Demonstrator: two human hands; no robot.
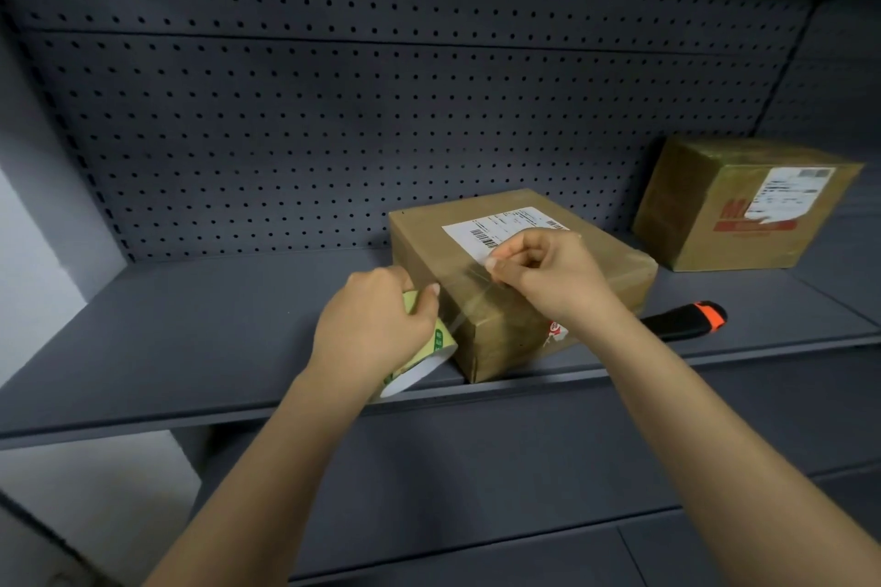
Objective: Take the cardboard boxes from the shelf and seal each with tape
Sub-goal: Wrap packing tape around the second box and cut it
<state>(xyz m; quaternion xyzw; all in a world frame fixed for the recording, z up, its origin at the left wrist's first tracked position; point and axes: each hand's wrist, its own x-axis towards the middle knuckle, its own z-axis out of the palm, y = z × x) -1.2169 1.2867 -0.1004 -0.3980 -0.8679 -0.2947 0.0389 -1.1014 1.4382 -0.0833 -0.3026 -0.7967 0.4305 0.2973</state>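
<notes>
Shelf (190, 338) edge: box (429, 243), left hand (376, 324) gripping roll (436, 346), right hand (548, 276) maybe pinching tape (469, 296).

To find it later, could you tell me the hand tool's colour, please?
The hand tool is black with an orange band near its end; head view.

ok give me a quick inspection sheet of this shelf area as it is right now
surface: grey metal shelf carrying both boxes
job's things: flat cardboard box with a shipping label near the shelf's front; clear tape strip stretched from the tape roll over its top; second cardboard box further back on the right
clutter: black and orange utility knife lying right of the flat box, partly hidden by the right forearm
grippers: left hand grips the tape roll beside the box; right hand pinches the strip's end over the label
cables: nothing seen
surroundings: grey pegboard back panel; lower shelf beneath
</notes>
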